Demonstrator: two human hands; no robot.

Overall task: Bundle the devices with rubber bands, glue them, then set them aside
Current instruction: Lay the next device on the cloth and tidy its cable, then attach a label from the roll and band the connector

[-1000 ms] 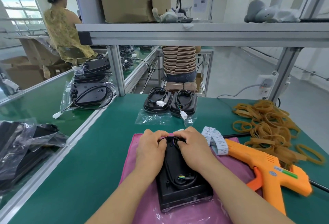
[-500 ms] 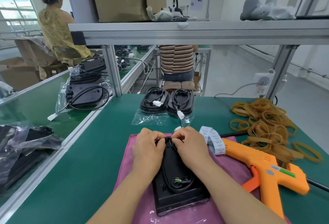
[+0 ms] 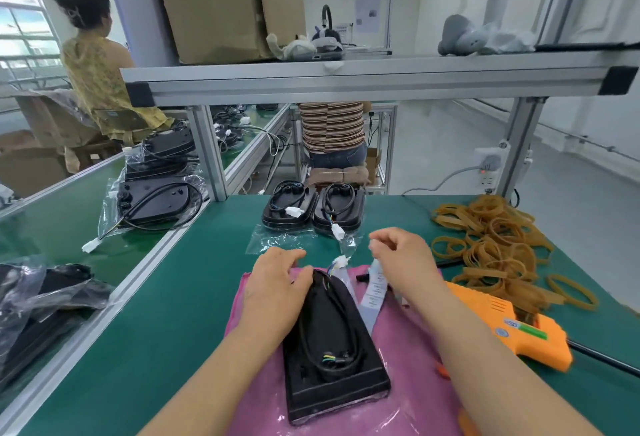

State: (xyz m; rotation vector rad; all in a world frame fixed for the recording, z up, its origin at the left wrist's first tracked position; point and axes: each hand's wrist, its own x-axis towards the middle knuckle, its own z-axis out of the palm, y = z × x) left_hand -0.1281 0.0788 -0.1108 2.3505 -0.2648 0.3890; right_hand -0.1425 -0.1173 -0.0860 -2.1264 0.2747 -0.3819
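Left hand (image 3: 277,283) rests, fingers relaxed, on the far end of the flat black plastic device with coiled cable (image 3: 332,349), which lies on a pink cloth (image 3: 415,366) at the green counter's (image 3: 173,297) near edge. Right hand (image 3: 401,255) hovers just beside it above a white label strip (image 3: 375,286), fingers curled; I cannot tell whether they pinch anything. An orange glue gun (image 3: 502,324) lies by the right edge, and a heap of tan rubber bands (image 3: 495,238) lies toward the far right corner.

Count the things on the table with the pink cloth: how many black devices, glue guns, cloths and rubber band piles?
Black devices: 3 (one on the cloth, two at the far edge)
Orange glue gun: 1
Pink cloth: 1
Rubber band pile: 1
Total: 6
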